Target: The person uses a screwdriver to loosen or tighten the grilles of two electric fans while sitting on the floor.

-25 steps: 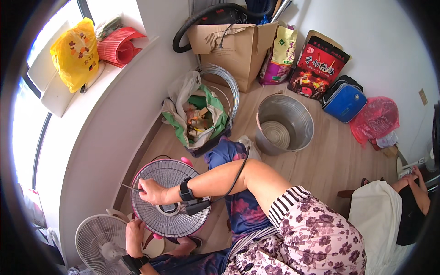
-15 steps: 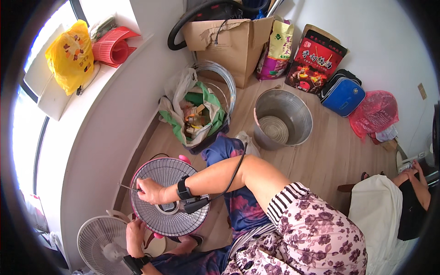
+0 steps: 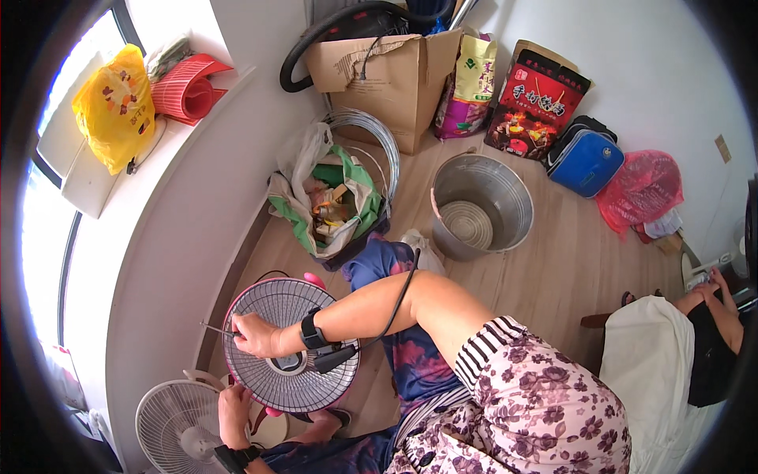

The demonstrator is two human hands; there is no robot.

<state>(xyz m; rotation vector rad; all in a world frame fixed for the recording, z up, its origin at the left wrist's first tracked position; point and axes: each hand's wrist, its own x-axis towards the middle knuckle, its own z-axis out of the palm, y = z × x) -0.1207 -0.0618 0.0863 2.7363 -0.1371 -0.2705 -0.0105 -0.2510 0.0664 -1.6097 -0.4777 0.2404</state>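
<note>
My right hand (image 3: 254, 336) grips a thin metal tool (image 3: 215, 329), possibly a screwdriver, over the round black wire grille (image 3: 286, 312) of a pink fan heater. The tool's shaft points left past the rim, its handle mostly hidden in my fingers. Lower down, my left hand (image 3: 235, 412) has its fingers curled at the heater's lower-left rim, apparently gripping it. A white fan (image 3: 166, 415) lies beside that hand. A black cord (image 3: 399, 304) hangs from the band on my right wrist.
A metal bucket (image 3: 482, 205), an open bag of items (image 3: 300, 201), a wire coil (image 3: 379, 130) and a cardboard box (image 3: 371, 79) stand beyond. Bags (image 3: 639, 189) line the right wall. Another person (image 3: 711, 316) sits at far right. A windowsill (image 3: 158, 189) runs along the left.
The whole view has shifted slightly, so the background sits a little further left. Both my hands keep nearly the same grips and places on the heater.
</note>
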